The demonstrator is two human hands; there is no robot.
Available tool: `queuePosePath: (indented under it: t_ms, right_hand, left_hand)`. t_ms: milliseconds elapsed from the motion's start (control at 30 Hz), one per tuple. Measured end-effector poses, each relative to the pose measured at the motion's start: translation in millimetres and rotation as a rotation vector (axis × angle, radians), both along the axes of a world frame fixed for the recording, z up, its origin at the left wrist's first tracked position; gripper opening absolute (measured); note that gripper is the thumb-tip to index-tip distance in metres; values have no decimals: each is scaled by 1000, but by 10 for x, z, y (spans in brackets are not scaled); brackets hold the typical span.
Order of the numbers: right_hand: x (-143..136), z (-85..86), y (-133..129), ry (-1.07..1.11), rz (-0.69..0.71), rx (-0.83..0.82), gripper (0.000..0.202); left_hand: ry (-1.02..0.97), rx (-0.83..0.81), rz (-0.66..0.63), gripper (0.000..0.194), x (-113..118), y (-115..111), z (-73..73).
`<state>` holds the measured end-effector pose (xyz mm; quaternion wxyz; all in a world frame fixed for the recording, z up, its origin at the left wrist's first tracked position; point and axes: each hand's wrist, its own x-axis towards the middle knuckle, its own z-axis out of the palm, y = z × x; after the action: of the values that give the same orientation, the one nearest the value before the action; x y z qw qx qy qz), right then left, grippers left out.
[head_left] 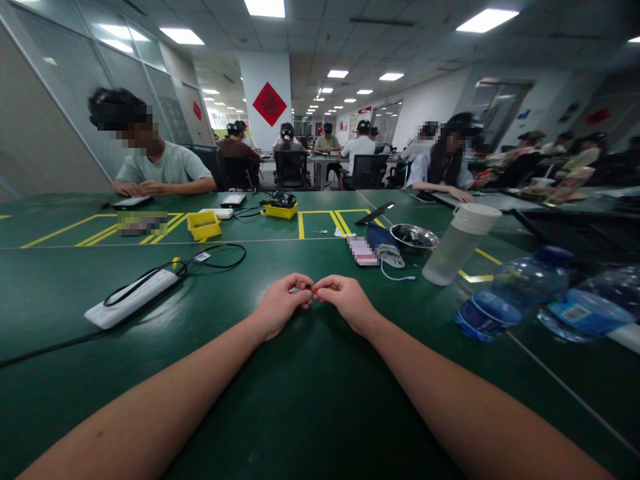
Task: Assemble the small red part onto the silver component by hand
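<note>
Both hands meet in front of me, a little above or resting on the green table (pixel 280 400); I cannot tell which. Between the thumb and fingers of my left hand (pixel 280 305) is a small dark piece (pixel 308 288), mostly covered by the fingertips. My right hand (pixel 347 301) pinches a tiny orange-red piece (pixel 315 291). The two pieces are side by side between the fingertips, too small to name. Whether they touch or are joined does not show.
A white power strip (pixel 137 298) with a black cable lies left. Yellow bins (pixel 204 227) stand farther back. To the right are a phone (pixel 363 252), a metal bowl (pixel 414 237), a frosted bottle (pixel 457 247) and plastic water bottles (pixel 510 297). People sit across the table.
</note>
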<state>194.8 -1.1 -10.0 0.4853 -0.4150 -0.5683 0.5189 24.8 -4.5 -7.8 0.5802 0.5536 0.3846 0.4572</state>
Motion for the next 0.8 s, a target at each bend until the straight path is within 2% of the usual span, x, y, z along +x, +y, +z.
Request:
queuePosePath:
  t_ms: [267, 467, 567, 800]
  right_hand:
    - [13, -8, 0, 21, -8, 14, 14]
    - [4, -3, 2, 18, 0, -1, 14]
    - [3, 10, -8, -1, -12, 1, 13]
    - [10, 8, 4, -13, -40, 8, 15]
  left_hand:
    - [-110, -144, 0, 20, 7, 13, 7]
    - [-91, -94, 11, 22, 8, -8, 20]
    - [-65, -120, 21, 20, 16, -12, 32]
    - [-144, -146, 13, 16, 11, 13, 6]
